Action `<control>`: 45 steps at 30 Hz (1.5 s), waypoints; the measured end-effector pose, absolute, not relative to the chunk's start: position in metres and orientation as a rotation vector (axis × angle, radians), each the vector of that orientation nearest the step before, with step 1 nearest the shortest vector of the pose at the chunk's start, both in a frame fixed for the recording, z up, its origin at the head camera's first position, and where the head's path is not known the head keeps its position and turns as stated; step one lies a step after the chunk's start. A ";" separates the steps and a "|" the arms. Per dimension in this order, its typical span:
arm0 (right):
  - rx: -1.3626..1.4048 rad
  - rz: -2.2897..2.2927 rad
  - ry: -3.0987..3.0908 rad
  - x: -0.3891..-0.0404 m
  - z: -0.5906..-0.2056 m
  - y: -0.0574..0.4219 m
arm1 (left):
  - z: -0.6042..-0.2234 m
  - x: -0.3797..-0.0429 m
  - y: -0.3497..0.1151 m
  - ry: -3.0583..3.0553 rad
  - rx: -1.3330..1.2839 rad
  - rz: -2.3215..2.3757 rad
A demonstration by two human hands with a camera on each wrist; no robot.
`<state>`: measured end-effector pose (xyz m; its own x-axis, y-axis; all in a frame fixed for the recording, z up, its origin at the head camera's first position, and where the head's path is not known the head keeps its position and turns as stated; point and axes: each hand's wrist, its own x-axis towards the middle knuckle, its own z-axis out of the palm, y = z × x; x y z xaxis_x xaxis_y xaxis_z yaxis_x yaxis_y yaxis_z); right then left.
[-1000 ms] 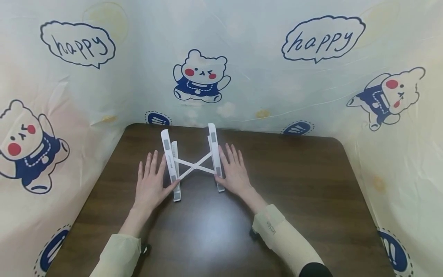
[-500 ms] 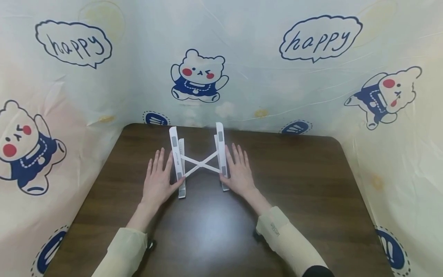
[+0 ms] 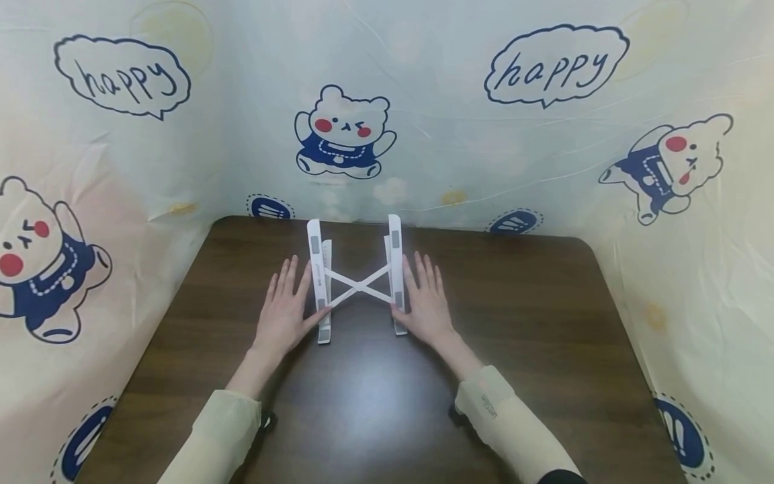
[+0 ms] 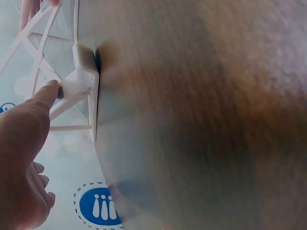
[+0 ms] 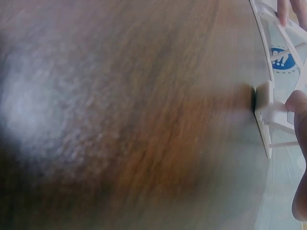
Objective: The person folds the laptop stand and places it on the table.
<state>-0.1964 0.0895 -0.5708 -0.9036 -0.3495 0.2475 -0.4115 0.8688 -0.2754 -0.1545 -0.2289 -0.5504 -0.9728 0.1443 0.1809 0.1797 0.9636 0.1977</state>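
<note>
- One white folding stand (image 3: 360, 287) stands opened out on one dark wooden desk (image 3: 375, 403), towards its far edge.
- The stand has two upper bars (image 3: 317, 269), one on each side, each with grey pads, and two crossbars (image 3: 345, 279) meeting in an X between the sides.
- Two hands are present. The left hand (image 3: 284, 316) lies along the stand's left outer side, fingers straight and pointing away, its thumb (image 4: 45, 96) touching the lower part of that side; it is unclenched.
- The right hand (image 3: 429, 302) mirrors it along the stand's right outer side, fingers straight, thumb reaching to the near part; it is unclenched too.
- Both forearms come in from the near side of the stand, in two pale sleeves (image 3: 211, 437) with turned-up cuffs.
- Behind the stand and out to both sides hangs a printed cloth (image 3: 453, 154), showing three bears (image 3: 346, 131), two "happy" speech bubbles (image 3: 123, 77) and four blue ovals (image 3: 271, 207).
- The hands cover parts of the stand's outer sides. A bright glare falls on the near side of the stand.
</note>
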 end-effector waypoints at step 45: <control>0.583 0.513 -2.841 -0.194 -0.572 0.131 | -0.551 -0.178 -0.190 -3.049 -0.422 -0.337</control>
<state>-0.1938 0.1309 -0.5717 -0.9033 -0.3441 0.2563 -0.4121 0.8623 -0.2944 -0.1781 -0.1904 -0.5513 -0.9619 0.2634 0.0738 0.2732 0.9392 0.2082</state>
